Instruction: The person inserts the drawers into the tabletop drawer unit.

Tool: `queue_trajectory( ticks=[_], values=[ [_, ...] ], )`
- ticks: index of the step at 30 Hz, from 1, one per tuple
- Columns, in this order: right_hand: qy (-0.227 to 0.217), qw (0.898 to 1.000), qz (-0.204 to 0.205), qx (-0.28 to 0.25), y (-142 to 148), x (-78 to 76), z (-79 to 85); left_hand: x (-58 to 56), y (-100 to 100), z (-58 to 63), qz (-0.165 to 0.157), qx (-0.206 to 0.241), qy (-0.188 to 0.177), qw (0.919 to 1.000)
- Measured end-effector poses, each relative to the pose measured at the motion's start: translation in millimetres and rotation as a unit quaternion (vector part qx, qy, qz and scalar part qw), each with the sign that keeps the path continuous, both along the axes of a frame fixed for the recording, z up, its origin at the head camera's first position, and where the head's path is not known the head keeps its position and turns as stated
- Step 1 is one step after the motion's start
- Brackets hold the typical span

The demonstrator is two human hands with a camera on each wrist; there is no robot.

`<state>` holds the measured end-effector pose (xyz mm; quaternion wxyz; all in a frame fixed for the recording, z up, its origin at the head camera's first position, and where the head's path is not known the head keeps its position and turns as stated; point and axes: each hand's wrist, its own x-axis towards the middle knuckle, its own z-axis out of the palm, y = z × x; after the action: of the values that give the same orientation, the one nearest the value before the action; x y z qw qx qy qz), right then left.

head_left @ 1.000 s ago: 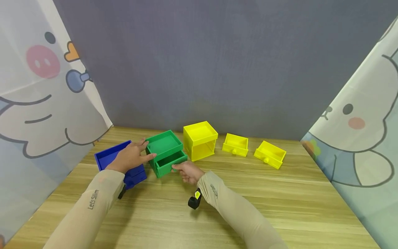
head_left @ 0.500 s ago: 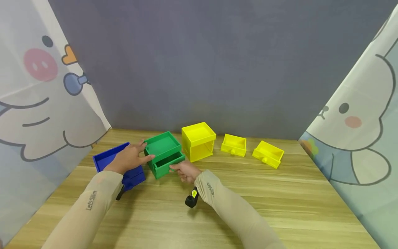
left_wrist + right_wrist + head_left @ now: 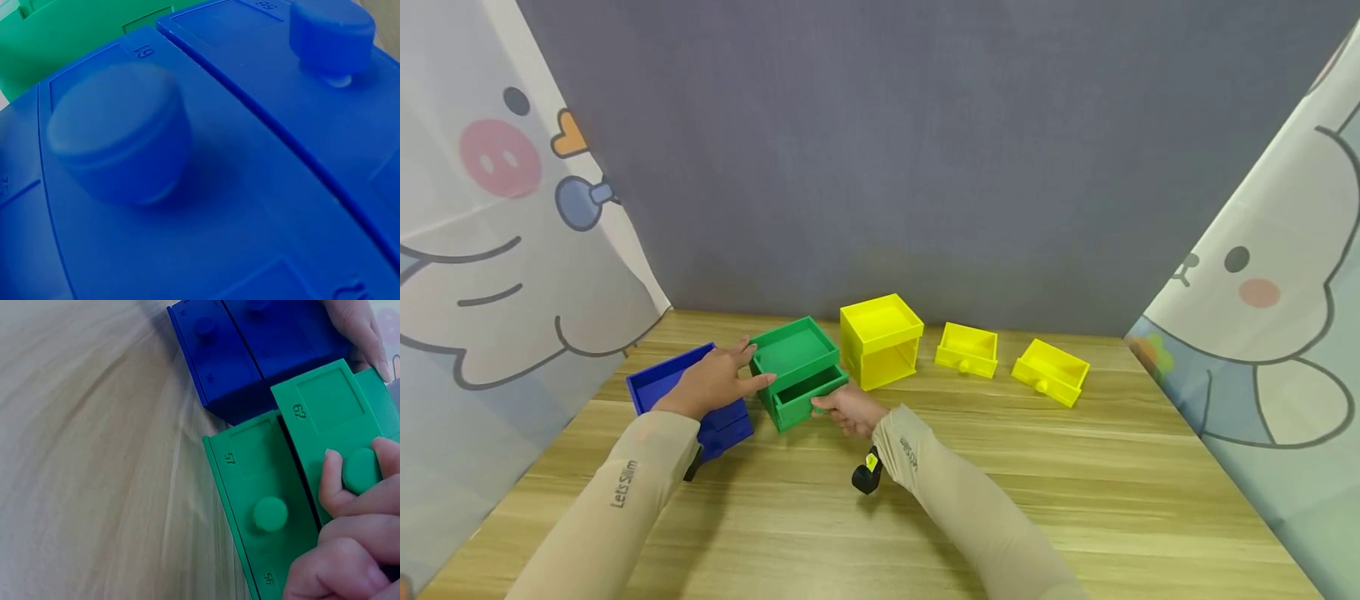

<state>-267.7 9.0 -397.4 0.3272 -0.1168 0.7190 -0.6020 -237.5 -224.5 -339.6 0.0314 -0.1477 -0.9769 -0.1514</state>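
My left hand (image 3: 718, 379) spans the left side of a small green drawer cabinet (image 3: 793, 343), fingers toward its back corner and thumb at the front edge. The cabinet's upper drawer (image 3: 328, 406) is pulled partly out, and its hollow inside shows in the head view. With thumb and finger my right hand (image 3: 853, 408) pinches the round green knob (image 3: 362, 470) of that drawer. Below it the lower drawer (image 3: 250, 469) sits flush in the cabinet. Under my left wrist stands a blue drawer cabinet (image 3: 658, 385); its two knobbed drawers (image 3: 219, 175) fill the left wrist view.
Right behind the green cabinet stands a yellow cabinet frame (image 3: 883, 329) with an open front. Two loose yellow drawers, one nearer (image 3: 967, 350) and one farther right (image 3: 1051, 372), lie on the wooden table (image 3: 1000, 467). A grey wall (image 3: 880, 167) rises behind.
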Motion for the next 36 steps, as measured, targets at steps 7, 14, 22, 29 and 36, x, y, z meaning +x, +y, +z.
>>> queue_trajectory(
  ticks=[7,14,22,29,36],
  values=[
    [-0.013,0.998,-0.053,-0.037,-5.3,4.9,-1.5,-1.1,-2.1,1.8,0.010,-0.004,-0.013,0.9999],
    [-0.041,0.993,-0.098,-0.056,-3.0,14.2,-12.2,-2.3,-3.5,-1.7,0.011,-0.006,-0.016,0.9998],
    [-0.038,0.992,-0.100,-0.070,-0.8,20.7,-12.8,-0.5,-2.5,-0.5,0.010,-0.010,-0.002,0.9999],
    [-0.014,0.994,-0.094,-0.053,-0.2,17.2,-12.4,-1.1,-1.3,-1.1,0.008,-0.004,-0.004,1.0000],
    [-0.021,0.995,-0.089,-0.039,-1.0,8.5,-12.0,-1.9,-0.6,-2.0,0.007,-0.002,-0.007,1.0000]
  ],
)
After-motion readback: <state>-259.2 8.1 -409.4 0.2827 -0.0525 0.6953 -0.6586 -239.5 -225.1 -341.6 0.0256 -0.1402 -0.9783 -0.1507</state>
